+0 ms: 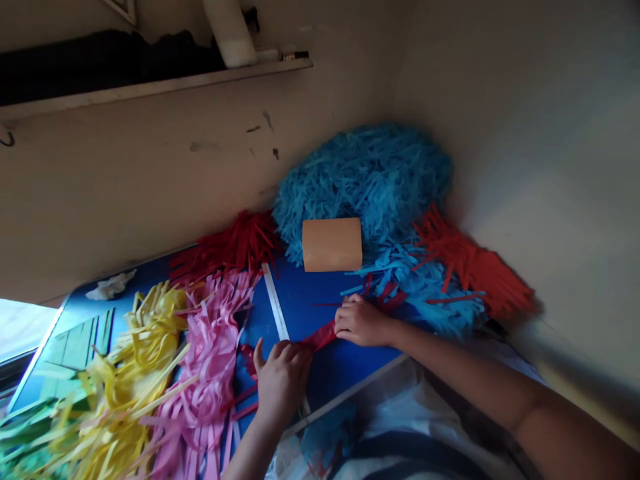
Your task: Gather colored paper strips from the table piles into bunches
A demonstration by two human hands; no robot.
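A red fringed paper strip (321,337) stretches, bunched narrow, between my two hands, low over the blue tabletop. My left hand (283,371) has its fingers curled over the left end, with the thumb standing out to the side. Closed fingers of my right hand (361,322) grip the other end. Loose red fringe sticks out past both hands. Just beyond them lies a tan roll (332,245), whose material I cannot make out. My fingertips hide part of the strip.
Pink fringe (207,353), yellow fringe (145,363) and green fringe (35,420) cover the table's left. A large blue fringe heap (370,177) fills the back corner, with red fringe (475,267) at its right. A wall shelf (165,85) hangs above left.
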